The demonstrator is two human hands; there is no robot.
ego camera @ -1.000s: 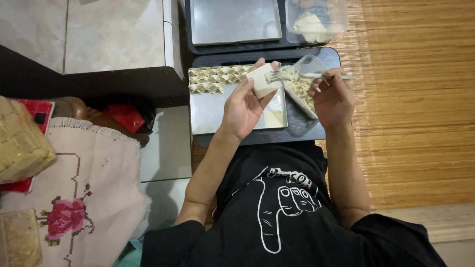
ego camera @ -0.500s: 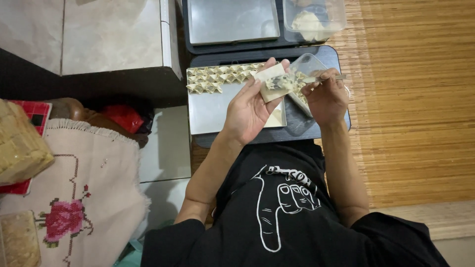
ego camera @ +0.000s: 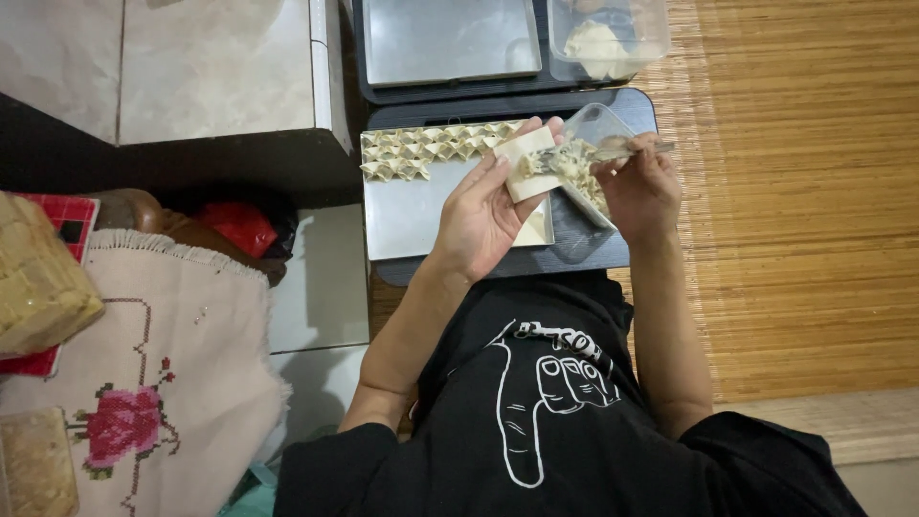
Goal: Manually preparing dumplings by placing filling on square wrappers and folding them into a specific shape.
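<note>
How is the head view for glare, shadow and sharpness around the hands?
Head view: soft, even light; the steel tray shows only a dull sheen, no hard glare. The left hand and the wrapper it holds look sharp; the right hand and its utensil are slightly smeared. Deep shadow fills the gap under the counter; edges bend a little.

woven bamboo mat (ego camera: pixel 804 191) covers the floor at right — pale tiled ledge (ego camera: pixel 172 67) at left, embroidered cloth (ego camera: pixel 144 383) below it.
</note>
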